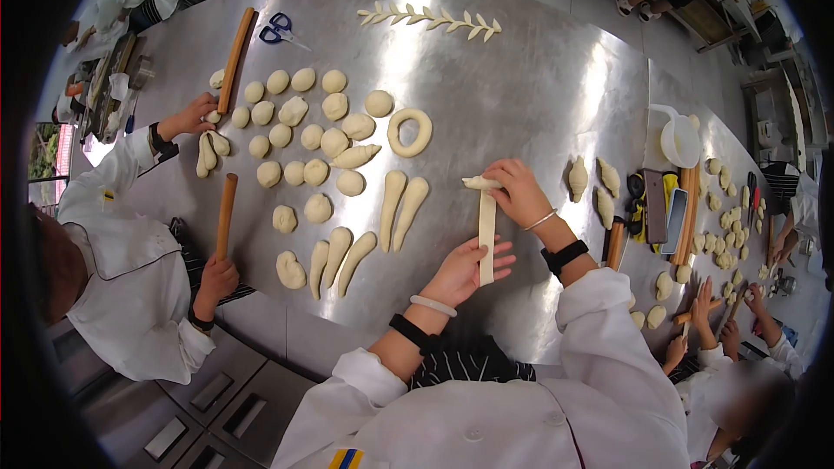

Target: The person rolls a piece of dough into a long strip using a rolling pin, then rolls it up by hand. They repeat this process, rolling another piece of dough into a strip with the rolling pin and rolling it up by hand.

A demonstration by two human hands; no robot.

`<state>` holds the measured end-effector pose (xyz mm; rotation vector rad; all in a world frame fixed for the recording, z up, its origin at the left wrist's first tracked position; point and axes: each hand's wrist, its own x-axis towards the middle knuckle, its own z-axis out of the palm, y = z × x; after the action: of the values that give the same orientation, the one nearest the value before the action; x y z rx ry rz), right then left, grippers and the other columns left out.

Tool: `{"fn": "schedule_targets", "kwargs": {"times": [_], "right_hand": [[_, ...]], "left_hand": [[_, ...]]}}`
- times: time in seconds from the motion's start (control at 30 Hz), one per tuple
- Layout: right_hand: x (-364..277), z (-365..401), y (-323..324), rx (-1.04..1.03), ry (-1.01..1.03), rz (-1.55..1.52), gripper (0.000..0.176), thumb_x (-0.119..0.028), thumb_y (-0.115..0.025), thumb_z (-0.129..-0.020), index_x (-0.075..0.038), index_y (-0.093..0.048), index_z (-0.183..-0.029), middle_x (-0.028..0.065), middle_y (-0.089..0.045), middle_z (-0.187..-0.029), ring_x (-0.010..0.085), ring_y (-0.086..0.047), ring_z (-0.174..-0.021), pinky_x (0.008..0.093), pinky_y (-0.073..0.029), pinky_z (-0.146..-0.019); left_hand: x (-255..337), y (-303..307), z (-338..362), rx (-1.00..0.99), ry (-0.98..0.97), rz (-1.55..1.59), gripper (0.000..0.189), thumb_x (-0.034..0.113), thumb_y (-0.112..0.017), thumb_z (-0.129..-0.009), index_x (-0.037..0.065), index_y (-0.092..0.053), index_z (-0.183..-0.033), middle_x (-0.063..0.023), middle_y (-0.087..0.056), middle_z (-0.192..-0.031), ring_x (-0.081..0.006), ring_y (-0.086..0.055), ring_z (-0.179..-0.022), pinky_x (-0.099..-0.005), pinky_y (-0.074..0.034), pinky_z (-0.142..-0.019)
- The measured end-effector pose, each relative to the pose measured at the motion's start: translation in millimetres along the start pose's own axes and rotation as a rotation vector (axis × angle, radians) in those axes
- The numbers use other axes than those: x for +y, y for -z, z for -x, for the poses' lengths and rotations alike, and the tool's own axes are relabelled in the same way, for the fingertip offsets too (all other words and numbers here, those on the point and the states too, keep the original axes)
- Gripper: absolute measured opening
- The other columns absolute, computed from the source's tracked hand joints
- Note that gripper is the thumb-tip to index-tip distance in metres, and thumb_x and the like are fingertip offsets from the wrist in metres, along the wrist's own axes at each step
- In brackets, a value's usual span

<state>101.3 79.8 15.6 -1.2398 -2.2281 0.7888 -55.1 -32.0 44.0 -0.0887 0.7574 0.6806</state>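
Observation:
A long flat dough strip [486, 234] hangs between my two hands above the steel table. Its far end is curled into a small roll [480, 183]. My right hand [519, 195] grips that rolled end with the fingertips. Nearer to me, my left hand [465, 271] supports the lower part of the strip, the thumb against it and the other fingers behind. Two tapered dough pieces [410, 213] lie left of the strip, with a dough ring [410, 132] beyond them. Three rolled, pointed dough pieces [605, 206] rest to the right.
Several dough balls [334, 142] cover the table's left side. A leaf-shaped dough garland [430, 19] and blue-handled scissors [280, 30] lie farther back. At left, a co-worker's hand [219, 278] holds a rolling pin [226, 217]. A phone [675, 221] and white strainer [680, 141] are at right.

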Motion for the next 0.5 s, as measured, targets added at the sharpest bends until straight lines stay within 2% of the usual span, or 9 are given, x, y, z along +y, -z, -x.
{"fn": "schedule_targets", "kwargs": {"times": [0.13,0.27,0.37,0.43,0.5], "right_hand": [[8,2,-3,-0.056,0.004,0.027,0.021,-0.009,-0.065,-0.076,-0.01,-0.062,-0.097,0.0046,-0.057,-0.102,0.0256,-0.051,-0.095,0.0372,-0.04,-0.081],[-2,2,-1,-0.03,-0.03,0.044,0.025,-0.009,-0.066,-0.076,-0.01,-0.063,-0.1,0.0054,-0.056,-0.101,0.0253,-0.052,-0.094,0.0376,-0.04,-0.083],[-2,6,-1,-0.099,-0.002,0.028,0.028,-0.009,-0.068,-0.075,-0.008,-0.063,-0.102,0.0064,-0.056,-0.099,0.0257,-0.052,-0.094,0.0378,-0.042,-0.083],[-4,8,-2,-0.118,-0.085,-0.093,0.028,-0.007,-0.069,-0.074,-0.007,-0.062,-0.102,0.0073,-0.055,-0.097,0.0264,-0.052,-0.095,0.0375,-0.043,-0.083],[-3,10,-7,-0.078,-0.087,-0.073,0.028,-0.006,-0.069,-0.074,-0.006,-0.062,-0.101,0.0074,-0.055,-0.097,0.0265,-0.051,-0.096,0.0369,-0.044,-0.082]], "left_hand": [[1,-4,2,0.014,0.007,0.003,0.034,0.01,-0.039,-0.097,0.0,-0.041,-0.129,-0.0189,-0.048,-0.129,-0.0331,-0.054,-0.114,-0.0472,-0.046,-0.096],[0,-5,2,0.016,0.006,0.001,0.034,0.01,-0.039,-0.097,0.0,-0.041,-0.129,-0.0192,-0.048,-0.129,-0.033,-0.054,-0.113,-0.0468,-0.047,-0.095],[-1,-4,2,0.008,0.011,0.005,0.033,0.01,-0.039,-0.097,0.0,-0.04,-0.129,-0.0193,-0.048,-0.129,-0.0328,-0.055,-0.112,-0.0467,-0.047,-0.095],[-3,-1,1,0.004,0.013,-0.003,0.033,0.011,-0.039,-0.097,0.0,-0.04,-0.129,-0.0195,-0.048,-0.129,-0.0329,-0.054,-0.113,-0.0467,-0.047,-0.095],[-5,-3,1,0.015,0.014,-0.02,0.034,0.011,-0.038,-0.098,0.0,-0.039,-0.129,-0.0195,-0.048,-0.129,-0.033,-0.055,-0.113,-0.0467,-0.047,-0.095]]}}
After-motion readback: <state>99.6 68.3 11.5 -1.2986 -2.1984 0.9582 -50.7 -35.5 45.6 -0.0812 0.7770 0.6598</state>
